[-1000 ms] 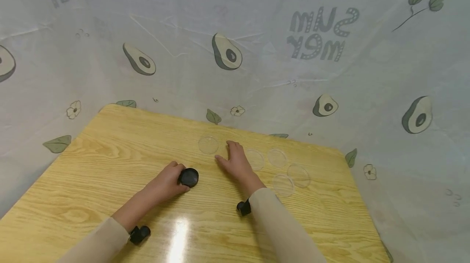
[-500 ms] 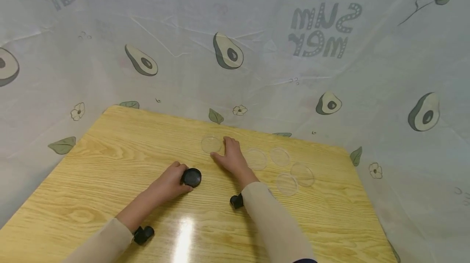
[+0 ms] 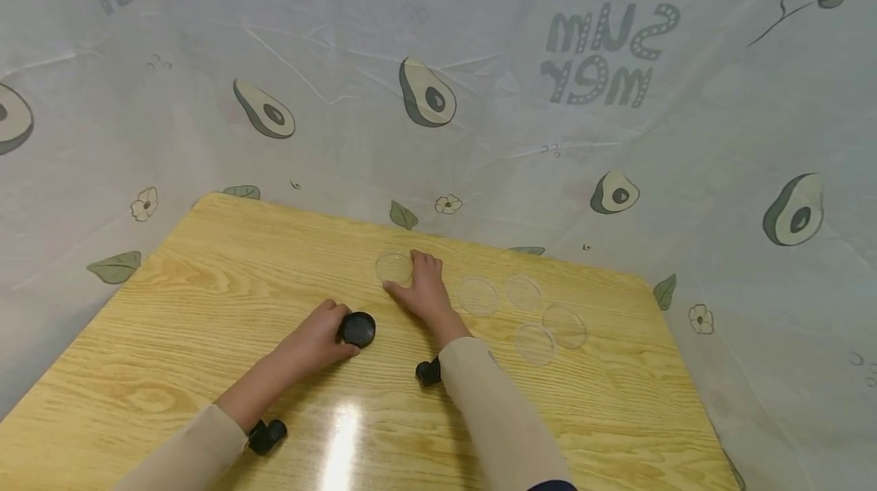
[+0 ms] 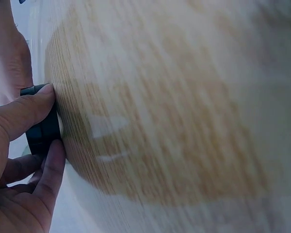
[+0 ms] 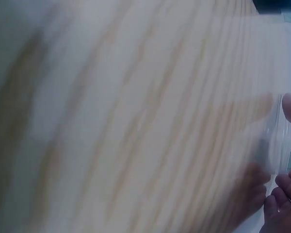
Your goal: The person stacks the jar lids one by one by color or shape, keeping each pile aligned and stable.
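Observation:
On the wooden table, my left hand grips a low, round black dish with a raised rim. Seen from the left wrist, thumb and fingers pinch the black dish's side wall as it stands at the tabletop. Farther back, my right hand is at a clear round dish, its thumb on the near edge and fingertips on the right edge. In the right wrist view the thumb and curled fingers hold the clear dish from two sides; much of that hand is out of frame.
Several more clear round pieces lie to the right of my right forearm, two of them overlapping or touching. The wooden tabletop ends at a patterned curtain behind. Small black cameras sit at both wrists.
My right hand has moved left to the clear dish, and its thumb and fingers now close on its edge. My left hand keeps holding the black dish in place.

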### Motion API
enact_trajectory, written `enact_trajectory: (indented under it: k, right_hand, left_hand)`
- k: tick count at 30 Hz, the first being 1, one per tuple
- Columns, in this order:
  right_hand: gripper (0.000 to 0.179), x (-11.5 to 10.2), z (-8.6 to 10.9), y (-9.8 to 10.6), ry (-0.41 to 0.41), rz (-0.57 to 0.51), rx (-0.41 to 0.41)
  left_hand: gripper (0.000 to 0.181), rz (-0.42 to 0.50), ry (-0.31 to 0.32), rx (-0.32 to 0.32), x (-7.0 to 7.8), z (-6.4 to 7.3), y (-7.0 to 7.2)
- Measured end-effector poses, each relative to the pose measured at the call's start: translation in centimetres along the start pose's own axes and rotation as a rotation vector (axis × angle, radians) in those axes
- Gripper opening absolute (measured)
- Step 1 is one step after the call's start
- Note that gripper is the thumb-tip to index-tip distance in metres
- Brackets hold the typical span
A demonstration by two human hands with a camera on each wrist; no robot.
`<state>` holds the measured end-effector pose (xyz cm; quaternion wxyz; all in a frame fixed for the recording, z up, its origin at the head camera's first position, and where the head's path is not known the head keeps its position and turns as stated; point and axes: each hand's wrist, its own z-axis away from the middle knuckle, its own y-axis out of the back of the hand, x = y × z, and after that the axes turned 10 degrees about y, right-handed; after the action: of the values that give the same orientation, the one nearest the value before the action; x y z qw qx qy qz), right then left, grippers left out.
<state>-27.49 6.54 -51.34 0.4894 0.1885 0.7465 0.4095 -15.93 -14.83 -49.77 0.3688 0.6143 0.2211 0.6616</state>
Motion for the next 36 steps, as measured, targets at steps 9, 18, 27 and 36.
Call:
enact_trajectory:
  k: [9, 18, 27, 36]
  right_hand:
    - [0.079, -0.2, -0.2, -0.8, -0.024, 0.016, 0.022]
    - [0.078, -0.1, -0.3, -0.6, -0.028, 0.023, 0.027]
    - [0.079, 0.0, 0.1, -0.3, -0.028, 0.000, 0.041]
    - [0.077, 0.5, 1.1, 0.5, 0.000, -0.045, 0.079]
  left_hand:
    - [0.043, -0.001, 0.002, -0.006, -0.1, -0.1, 0.0]
    - [0.043, -0.010, 0.001, -0.007, -0.1, -0.2, 0.1]
    - [0.044, -0.003, 0.002, -0.008, 0.1, -0.1, 0.1]
    - [0.044, -0.010, 0.009, -0.012, 0.3, 0.1, 0.2]
